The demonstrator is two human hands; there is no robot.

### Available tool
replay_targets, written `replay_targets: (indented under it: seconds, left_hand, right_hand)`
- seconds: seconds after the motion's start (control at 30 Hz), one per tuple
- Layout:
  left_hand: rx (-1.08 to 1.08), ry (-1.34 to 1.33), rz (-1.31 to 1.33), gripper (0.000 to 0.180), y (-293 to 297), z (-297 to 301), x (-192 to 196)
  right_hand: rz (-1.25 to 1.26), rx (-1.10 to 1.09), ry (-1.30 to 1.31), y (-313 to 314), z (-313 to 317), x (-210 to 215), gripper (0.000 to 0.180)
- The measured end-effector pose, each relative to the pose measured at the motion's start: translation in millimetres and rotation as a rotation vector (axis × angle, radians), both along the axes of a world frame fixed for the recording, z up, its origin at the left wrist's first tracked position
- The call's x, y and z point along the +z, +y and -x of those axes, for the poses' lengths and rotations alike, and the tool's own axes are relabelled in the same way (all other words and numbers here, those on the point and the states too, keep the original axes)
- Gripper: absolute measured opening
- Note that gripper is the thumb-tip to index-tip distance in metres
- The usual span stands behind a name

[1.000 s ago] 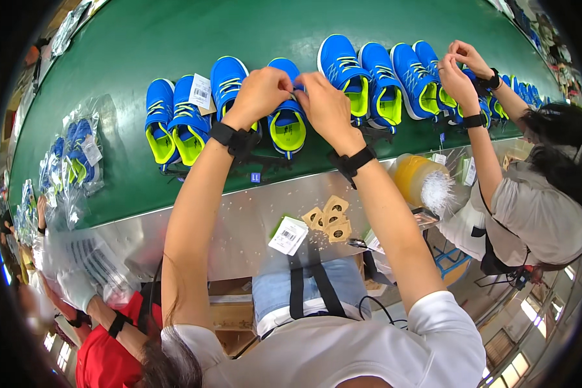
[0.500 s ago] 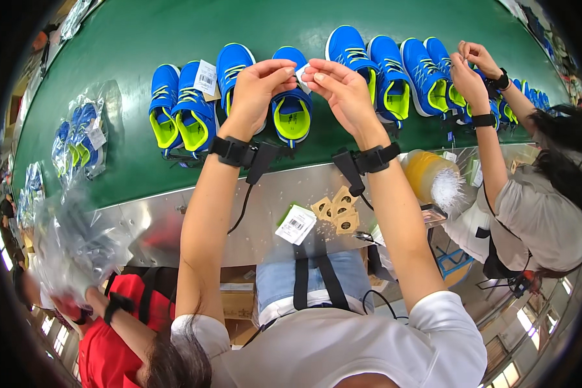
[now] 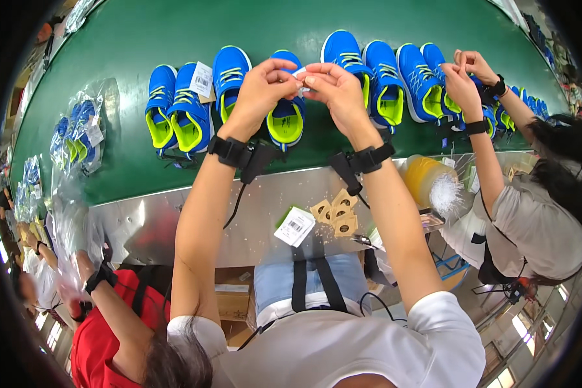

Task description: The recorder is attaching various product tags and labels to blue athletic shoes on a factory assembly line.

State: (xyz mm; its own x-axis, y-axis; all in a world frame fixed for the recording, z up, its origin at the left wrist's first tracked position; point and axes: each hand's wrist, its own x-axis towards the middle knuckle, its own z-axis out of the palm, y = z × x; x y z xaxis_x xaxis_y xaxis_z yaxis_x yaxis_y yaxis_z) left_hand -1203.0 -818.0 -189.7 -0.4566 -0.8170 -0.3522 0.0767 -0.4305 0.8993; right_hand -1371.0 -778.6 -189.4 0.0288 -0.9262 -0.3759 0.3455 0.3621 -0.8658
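My left hand point(image 3: 263, 92) and my right hand point(image 3: 335, 92) meet above the green work surface, fingers pinched close together. A small white paper tag point(image 3: 300, 72) shows at the right fingertips, partly covered. Whatever the left fingertips pinch is too small to make out. Just beneath the hands lies a blue sneaker point(image 3: 286, 123) with a lime-green lining, its toe partly hidden. Another blue sneaker point(image 3: 231, 70) is beside my left hand. Farther left, a pair of matching sneakers point(image 3: 191, 116) carries a white barcode tag point(image 3: 201, 79).
On the metal ledge point(image 3: 239, 238) lie a stack of white tags point(image 3: 295, 225) and several brown square cards point(image 3: 336, 213). A yellow roll holding white plastic fasteners point(image 3: 446, 193) stands right. Bagged shoes point(image 3: 81, 132) lie left. Co-workers flank me; the left one handles clear plastic point(image 3: 77, 226).
My fingertips have drawn closer together, covering more of the white tag. The left co-worker's clear plastic has shifted, and the right co-worker's hands have moved slightly left.
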Motion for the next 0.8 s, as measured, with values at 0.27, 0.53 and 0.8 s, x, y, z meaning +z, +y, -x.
replay_targets:
  seconds: [0.27,0.53,0.8]
  left_hand:
    - [-0.026,-0.05,-0.073,0.035,4.7,0.8,-1.6]
    - [-0.015,-0.122,0.128,0.034,8.9,6.3,-12.4]
    - [0.354,-0.241,0.258,0.008,98.0,18.4,2.5]
  right_hand:
    - [0.123,-0.004,0.159,1.3,1.3,-10.5,0.024]
    - [0.337,-0.008,0.554,6.0,-4.6,-13.9,0.018]
    - [0.149,0.097,0.741,133.0,37.7,31.8,0.014]
